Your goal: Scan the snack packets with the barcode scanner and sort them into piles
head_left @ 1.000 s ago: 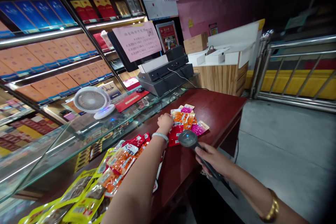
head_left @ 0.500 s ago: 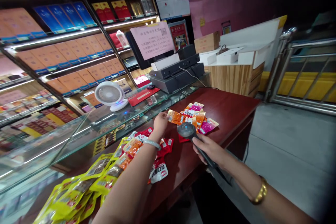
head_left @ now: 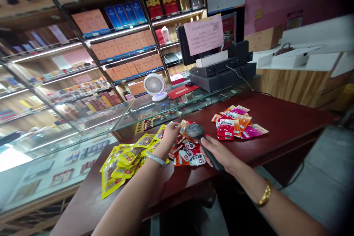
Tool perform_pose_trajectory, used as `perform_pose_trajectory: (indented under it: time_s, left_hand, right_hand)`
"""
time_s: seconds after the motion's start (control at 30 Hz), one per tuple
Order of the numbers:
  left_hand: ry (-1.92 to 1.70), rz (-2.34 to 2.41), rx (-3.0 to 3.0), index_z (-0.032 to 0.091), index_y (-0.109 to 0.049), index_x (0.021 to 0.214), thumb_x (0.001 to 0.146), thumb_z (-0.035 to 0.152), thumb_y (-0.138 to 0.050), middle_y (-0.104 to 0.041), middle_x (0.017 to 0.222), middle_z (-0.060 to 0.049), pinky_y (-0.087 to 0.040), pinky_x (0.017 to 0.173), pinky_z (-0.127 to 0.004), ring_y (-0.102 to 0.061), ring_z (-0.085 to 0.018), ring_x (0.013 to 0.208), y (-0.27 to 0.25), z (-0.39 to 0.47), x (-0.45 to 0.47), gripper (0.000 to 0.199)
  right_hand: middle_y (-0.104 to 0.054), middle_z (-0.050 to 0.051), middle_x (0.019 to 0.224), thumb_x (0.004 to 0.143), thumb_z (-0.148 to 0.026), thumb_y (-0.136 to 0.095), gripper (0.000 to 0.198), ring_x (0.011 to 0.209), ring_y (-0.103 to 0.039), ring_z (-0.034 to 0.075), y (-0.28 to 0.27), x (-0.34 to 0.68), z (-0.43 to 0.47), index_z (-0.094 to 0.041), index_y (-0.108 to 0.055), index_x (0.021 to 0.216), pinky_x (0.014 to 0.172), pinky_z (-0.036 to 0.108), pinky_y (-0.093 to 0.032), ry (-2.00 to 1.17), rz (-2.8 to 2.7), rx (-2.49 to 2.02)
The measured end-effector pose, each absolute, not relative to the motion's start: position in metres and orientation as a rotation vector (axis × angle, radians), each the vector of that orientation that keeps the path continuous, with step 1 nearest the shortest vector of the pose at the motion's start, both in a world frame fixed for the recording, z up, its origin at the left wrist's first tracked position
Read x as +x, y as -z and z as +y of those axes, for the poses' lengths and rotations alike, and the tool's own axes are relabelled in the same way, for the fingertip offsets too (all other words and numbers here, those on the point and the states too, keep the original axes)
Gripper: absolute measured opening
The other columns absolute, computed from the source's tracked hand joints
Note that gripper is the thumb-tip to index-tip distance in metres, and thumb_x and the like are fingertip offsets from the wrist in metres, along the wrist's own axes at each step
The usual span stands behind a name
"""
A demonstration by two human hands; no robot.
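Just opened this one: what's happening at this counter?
A person's right hand holds a handheld barcode scanner above a middle heap of red, orange and white snack packets on a dark red table. The left hand is at the heap's back edge; whether its fingers grip a packet is unclear. Yellow snack packets lie to the left, and another mixed pile lies to the right.

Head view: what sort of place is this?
Probably a shop's checkout: the right hand holds what looks like a barcode scanner, packets lie on the table, and stocked shelves stand beyond a glass counter.
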State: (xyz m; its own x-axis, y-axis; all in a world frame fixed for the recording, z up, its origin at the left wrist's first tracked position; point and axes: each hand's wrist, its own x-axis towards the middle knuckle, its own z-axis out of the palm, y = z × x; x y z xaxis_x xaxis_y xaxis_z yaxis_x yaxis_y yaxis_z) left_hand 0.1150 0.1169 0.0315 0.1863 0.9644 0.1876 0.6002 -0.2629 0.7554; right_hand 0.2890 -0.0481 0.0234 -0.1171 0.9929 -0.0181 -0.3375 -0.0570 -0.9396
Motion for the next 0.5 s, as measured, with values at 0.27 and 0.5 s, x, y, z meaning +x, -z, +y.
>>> perform_pose_trajectory:
  time_s: [0.27, 0.5]
  left_hand:
    - [-0.634, 1.941, 1.940, 0.017, -0.068, 0.093, 0.082, 0.034, -0.049, -0.070, 0.079, -0.006, -0.047, 0.068, -0.026, -0.066, -0.019, 0.074, -0.051, 0.142, 0.015, 0.027]
    - [-0.306, 2.258, 2.336, 0.023, -0.064, 0.115, 0.079, 0.053, -0.053, -0.062, 0.125, -0.015, -0.041, 0.093, -0.047, -0.053, -0.037, 0.117, -0.054, 0.135, 0.036, 0.048]
  right_hand:
    - [-0.051, -0.008, 0.062, 0.081, -0.066, -0.057, 0.046, 0.035, -0.043, 0.005, 0.003, 0.288, -0.054, -0.022, -0.046, 0.086, 0.031, 0.017, -0.035, -1.445, -1.079, -0.966]
    - [-0.049, -0.010, 0.061, 0.082, -0.066, -0.056, 0.046, 0.033, -0.042, 0.003, 0.008, 0.315, -0.068, -0.021, -0.044, 0.087, 0.030, 0.015, -0.032, -1.412, -1.066, -0.972]
